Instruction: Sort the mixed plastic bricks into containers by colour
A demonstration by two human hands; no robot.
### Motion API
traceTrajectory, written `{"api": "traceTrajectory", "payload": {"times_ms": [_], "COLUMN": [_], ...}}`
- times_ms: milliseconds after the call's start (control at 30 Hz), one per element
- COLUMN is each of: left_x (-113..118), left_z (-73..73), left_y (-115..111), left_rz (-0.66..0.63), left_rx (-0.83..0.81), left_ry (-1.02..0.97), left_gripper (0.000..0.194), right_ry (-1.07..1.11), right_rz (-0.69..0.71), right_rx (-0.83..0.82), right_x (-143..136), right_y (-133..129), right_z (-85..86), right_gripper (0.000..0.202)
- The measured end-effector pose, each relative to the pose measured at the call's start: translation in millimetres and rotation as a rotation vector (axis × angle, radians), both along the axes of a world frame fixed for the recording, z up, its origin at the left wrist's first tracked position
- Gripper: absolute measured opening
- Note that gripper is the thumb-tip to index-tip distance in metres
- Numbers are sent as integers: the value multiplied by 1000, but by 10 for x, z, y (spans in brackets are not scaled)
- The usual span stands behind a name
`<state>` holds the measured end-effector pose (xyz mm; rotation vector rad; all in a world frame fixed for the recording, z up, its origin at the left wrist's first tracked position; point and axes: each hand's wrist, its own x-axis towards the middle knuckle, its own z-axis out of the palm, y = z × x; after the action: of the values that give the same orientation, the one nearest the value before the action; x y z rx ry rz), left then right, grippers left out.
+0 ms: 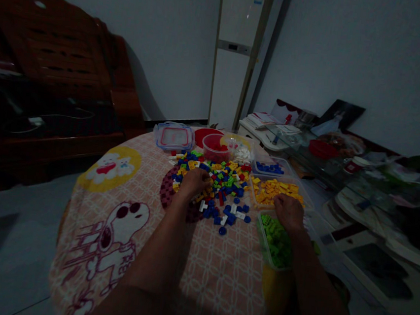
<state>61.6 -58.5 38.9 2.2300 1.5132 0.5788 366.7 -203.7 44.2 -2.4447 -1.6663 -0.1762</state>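
Note:
A pile of mixed toy bricks (pixel 226 176) in red, blue, green, yellow and white lies on the round table. At the pile's left side is my left hand (pixel 194 183), its fingers closed together on something too small to make out. My right hand (pixel 288 212) hangs over the near edge of a clear box of yellow bricks (pixel 272 189), fingers pinched; what they hold, if anything, is hidden. Just below that hand sits a clear box of green bricks (pixel 274 240). Blue bricks (pixel 269 168) fill part of a box behind the yellow ones.
A round tub with red bricks (pixel 217 147), white pieces (pixel 243 154) in a container and a clear lidded box (pixel 175 137) stand at the table's back. A patterned cloth (pixel 217 272) covers the table. To the right is a cluttered glass table; a wooden bench (pixel 63 59) stands left.

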Motion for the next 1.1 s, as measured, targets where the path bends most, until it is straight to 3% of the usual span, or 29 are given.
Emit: {"api": "traceTrajectory", "payload": {"times_ms": [133,300,400,500,600,767,833,933,1100], "left_x": [33,7,80,312,689,1253,1349,1349,1068], "left_z": [-64,-108,-115,-131,-168,-225,-244,-264,-174], "left_y": [21,70,63,-8,-178,-578,-668,-653,-424], "left_rz": [36,145,117,49,29,-243,-319,-314,-210], "left_rx": [4,-44,-96,-205,-336,-619,-632,-526,-238], "left_ry": [-61,-369,-504,-664,-860,-1112,-1136,-1080,-766], "left_gripper": [18,29,26,22,23,38,43,42,31], "right_ry": [-4,-21,-19,-7,-2,-14,-19,-9,12], "right_rz": [4,16,13,3,0,2,2,-4,4], "right_rx": [-6,-9,-4,-3,-11,-17,-15,-8,0], "right_x": [8,18,17,13,6,-7,-7,-5,-4], "right_y": [4,6,6,7,4,-6,-4,1,-6], "right_z": [-4,-17,-25,-24,-10,7,5,-1,5], "right_gripper": [34,34,34,33,33,34,34,34,34]}}
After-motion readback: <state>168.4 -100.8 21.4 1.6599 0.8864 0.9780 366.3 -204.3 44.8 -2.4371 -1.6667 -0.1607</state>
